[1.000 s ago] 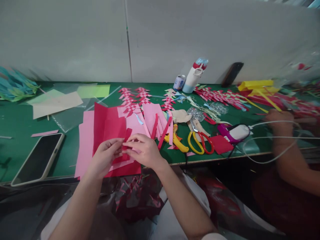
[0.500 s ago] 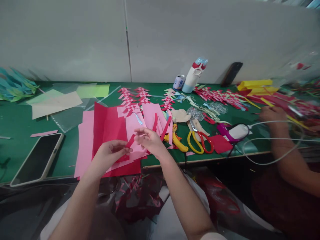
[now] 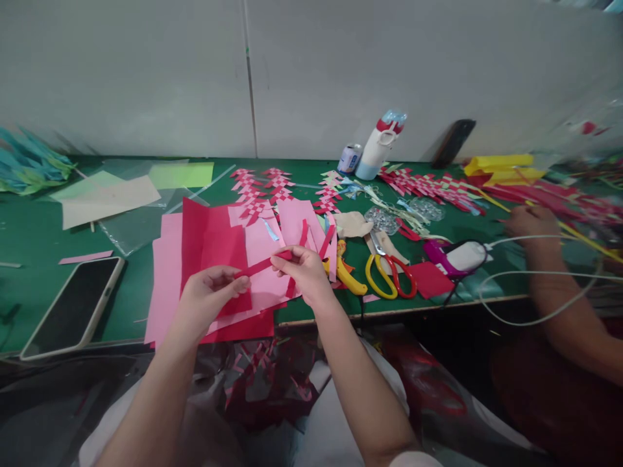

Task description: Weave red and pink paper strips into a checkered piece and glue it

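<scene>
Holding a red strip stretched between both hands, just above the near part of the paper stack of pink and red sheets. Left hand: grip pinched closed on the strip's lower end, thumb over fingertips. Right hand: grip closed on the strip's upper end, thumb and forefinger tight on it. Strip runs slightly uphill from left to right, clear of the sheets below.

Paper stack lies flat on the green surface, near edge reaching the front edge. Left of the stack: a phone, screen up and dark. Behind the stack: woven pieces in pink and red. Just right of the stack: a yellow cutter, then scissors lying flat, one handle yellow, one red. Farther right of the stack: a white device, and beyond it another person's hand resting on the surface. Behind and right of the stack: a bottle standing by the wall.
</scene>
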The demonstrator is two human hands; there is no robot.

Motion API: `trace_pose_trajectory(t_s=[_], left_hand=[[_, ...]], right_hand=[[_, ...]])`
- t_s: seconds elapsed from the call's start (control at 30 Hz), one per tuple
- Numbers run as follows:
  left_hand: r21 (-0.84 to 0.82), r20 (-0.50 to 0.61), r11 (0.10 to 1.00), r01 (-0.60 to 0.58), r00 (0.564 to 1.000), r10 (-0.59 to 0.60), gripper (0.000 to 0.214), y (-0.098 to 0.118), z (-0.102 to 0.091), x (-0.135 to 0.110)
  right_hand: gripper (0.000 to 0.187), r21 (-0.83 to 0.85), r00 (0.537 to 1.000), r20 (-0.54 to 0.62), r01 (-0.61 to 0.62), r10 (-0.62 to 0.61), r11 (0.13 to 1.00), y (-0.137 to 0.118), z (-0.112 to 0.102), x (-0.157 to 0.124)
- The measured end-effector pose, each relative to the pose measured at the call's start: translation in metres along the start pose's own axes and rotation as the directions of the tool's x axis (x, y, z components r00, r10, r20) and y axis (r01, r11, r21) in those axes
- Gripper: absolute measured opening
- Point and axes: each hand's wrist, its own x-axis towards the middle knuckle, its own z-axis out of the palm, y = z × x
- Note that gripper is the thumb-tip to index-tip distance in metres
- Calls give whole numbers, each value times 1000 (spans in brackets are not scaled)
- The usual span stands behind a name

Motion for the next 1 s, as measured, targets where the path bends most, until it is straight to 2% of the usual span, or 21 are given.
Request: trace_pose_trajectory(t_s=[0.13,0.4,1.0], left_hand=[[-59,-42,998,-15,999,13,34,-1,1,1],[-57,-78,998,-18,997,14,33,0,1,2],[-121,-75,993,-4,997,-6,33,-2,0,2]], right_hand=[[26,-3,1000,-5,-1,1,1000,0,0,0],[27,-7,999,-20,24,-25,1000,1,1,-1],[29,14,999,-47,22,-22,1000,1,5,-2]])
